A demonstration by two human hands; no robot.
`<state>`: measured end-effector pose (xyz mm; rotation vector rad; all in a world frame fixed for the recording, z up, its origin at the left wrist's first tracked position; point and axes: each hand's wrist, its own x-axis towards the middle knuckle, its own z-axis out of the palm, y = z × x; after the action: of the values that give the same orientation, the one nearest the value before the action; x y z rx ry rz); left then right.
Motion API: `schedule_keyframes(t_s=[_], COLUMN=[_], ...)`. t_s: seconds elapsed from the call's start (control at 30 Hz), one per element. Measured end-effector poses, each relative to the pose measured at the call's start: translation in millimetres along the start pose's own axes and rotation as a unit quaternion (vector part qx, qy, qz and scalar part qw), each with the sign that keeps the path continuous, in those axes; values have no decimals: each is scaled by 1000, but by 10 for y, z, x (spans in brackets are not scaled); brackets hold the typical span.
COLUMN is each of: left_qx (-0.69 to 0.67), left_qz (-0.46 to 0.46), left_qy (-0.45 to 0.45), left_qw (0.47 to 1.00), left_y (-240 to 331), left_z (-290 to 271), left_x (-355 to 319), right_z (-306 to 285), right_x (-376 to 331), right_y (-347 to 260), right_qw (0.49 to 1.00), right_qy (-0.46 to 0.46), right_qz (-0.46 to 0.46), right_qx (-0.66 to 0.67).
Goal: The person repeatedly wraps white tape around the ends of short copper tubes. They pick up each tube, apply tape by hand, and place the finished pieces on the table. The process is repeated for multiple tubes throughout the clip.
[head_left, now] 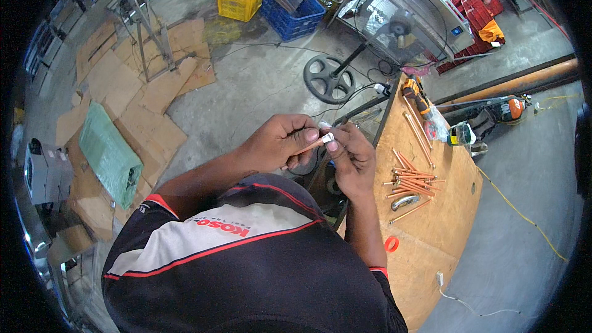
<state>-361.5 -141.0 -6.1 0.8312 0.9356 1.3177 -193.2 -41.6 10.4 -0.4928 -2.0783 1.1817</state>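
My left grip point(279, 142): pinching 1 copper-coloured rod point(312, 146). My right grip point(354, 161): pinching its white end point(328, 138). To their right: wooden bench point(444, 228), bearing rod pile point(414, 182). Ahead: concrete floor point(246, 80), pedestal fan point(401, 23). Left: cardboard sheets point(111, 80).

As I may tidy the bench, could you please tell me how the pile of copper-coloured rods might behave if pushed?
The copper-coloured rods look slender and straight, so each would probably stay stiff. Their seemingly round shape suggests they may roll on the wooden tabletop. Since they lie crisscrossed, pushing one would likely shift its neighbours.
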Motion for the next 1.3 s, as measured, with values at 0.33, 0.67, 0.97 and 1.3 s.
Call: schedule_keyframes(t_s=[0.33, 0.67, 0.97, 1.3], left_qx=[-55, -30, -13, -18], left_qz=[50, -27, 50, -86], left_qy=[-67, -38, -69, -35], left_qw=[995, 998, 996, 995], left_y=[-187, -86, -175, -88], left_z=[-141, -64, -97, -106], left_x=[80, 9, 22, -26], right_z=[-25, -20, -1, -20], right_x=[-10, -26, -49, -46], right_y=[15, -10, 48, 55], right_qw=[1000, 1000, 999, 997], right_qy=[-25, -11, -32, -74], right_qz=[12, 17, 20, 10], right_qx=[-3, -3, 14, 9])
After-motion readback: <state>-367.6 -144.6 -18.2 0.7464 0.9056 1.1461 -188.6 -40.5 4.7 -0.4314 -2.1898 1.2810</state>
